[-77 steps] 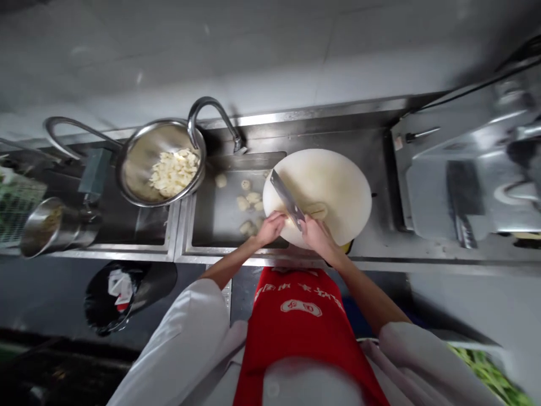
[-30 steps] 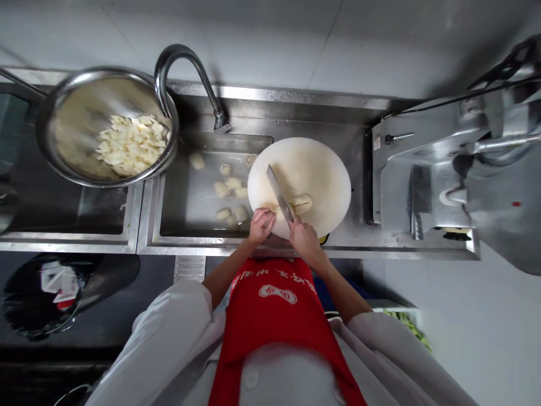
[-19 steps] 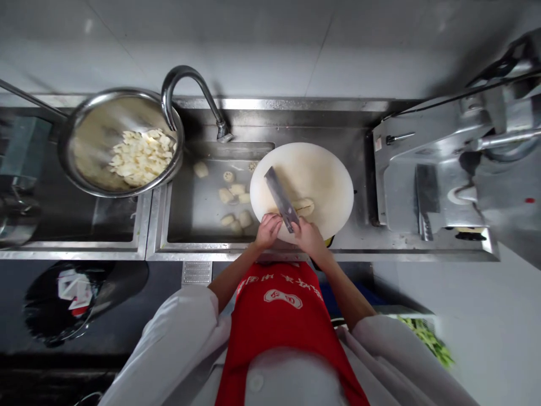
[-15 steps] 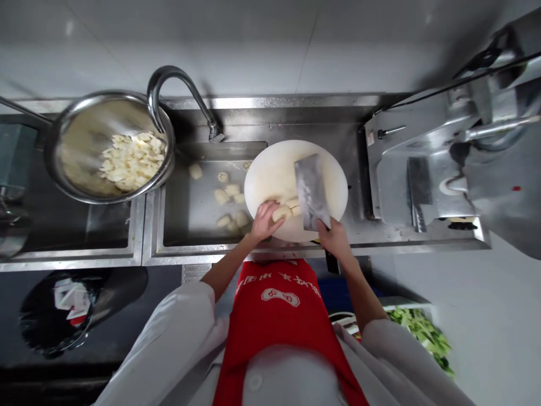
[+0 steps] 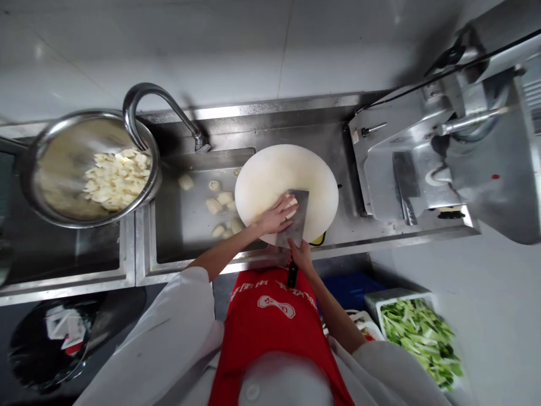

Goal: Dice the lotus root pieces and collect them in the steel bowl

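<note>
My right hand [image 5: 301, 255] grips the handle of a cleaver [image 5: 301, 220], whose broad blade lies low over the front of a round white cutting board [image 5: 270, 163]. Across the blade's left side, my left hand [image 5: 275, 217] cups pale lotus root pieces [image 5: 291, 206] against the metal. Its fingers cover most of them, so their number and cut cannot be made out. The board rests over the right part of the sink. Peeled lotus root chunks [image 5: 214, 206] lie in the sink left of the board, and one end shows holes.
A large steel bowl [image 5: 54, 194] of pale slices stands at left, under the curved faucet [image 5: 163, 93]. To the right is a metal slicing machine [image 5: 376, 175] with another cleaver [image 5: 404, 183] on it. A crate of cut greens [image 5: 418, 332] sits low at right.
My left hand has moved right and over the lotus root pieces, against the blade. The cleaver has come left and nearer to me. The camera view has shifted slightly.
</note>
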